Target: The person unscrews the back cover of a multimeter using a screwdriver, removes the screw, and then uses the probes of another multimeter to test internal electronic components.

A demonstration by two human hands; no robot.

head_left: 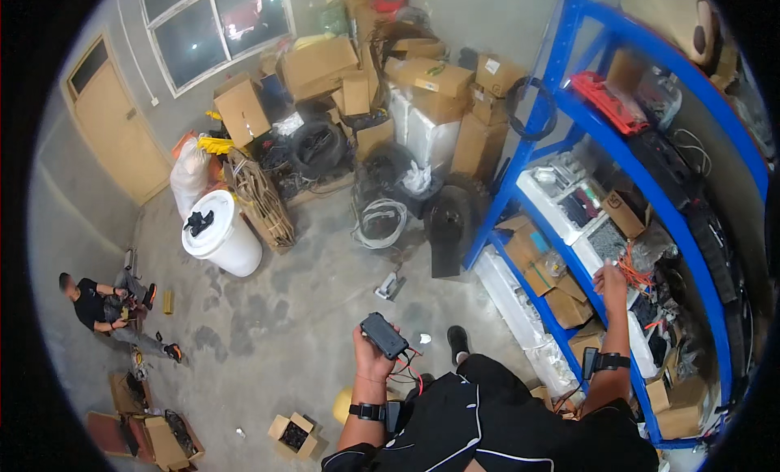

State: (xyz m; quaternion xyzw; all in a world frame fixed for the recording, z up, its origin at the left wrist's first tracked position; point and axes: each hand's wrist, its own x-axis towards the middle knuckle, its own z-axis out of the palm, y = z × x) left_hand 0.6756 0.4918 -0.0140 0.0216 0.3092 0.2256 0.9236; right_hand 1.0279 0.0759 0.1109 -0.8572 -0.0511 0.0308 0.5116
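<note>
The dark grey box-shaped device (383, 335) is in the left hand (374, 360), held clear of the floor in front of the body. The fingers of that hand are wrapped around it from below and the side. Red and black wires (420, 381) hang beneath the device.

The concrete floor (313, 297) is grey, with dark stains left of centre. A small open carton (294, 435) with dark contents stands on it, lower left of the device. Ahead are a coil of pale cable (379, 224) and a white lidded drum (236, 243) with a black item on its lid. Against the far wall, cardboard boxes (321, 68) are heaped beside a tyre (317, 147), below a white-framed window (219, 25). A tan door (114, 123) is at the left; nearer, a co-worker (91, 304) sits low. A blue rack (566, 33), loaded with boxes, tools and loose parts, occupies the right.

The left forearm rises from the lower edge, palm turned upward. The right arm is extended to the rack, with the right hand (611, 283) raised beside orange wires (635, 270). Whether its fingers grasp anything cannot be determined. Each wrist carries a black band.
</note>
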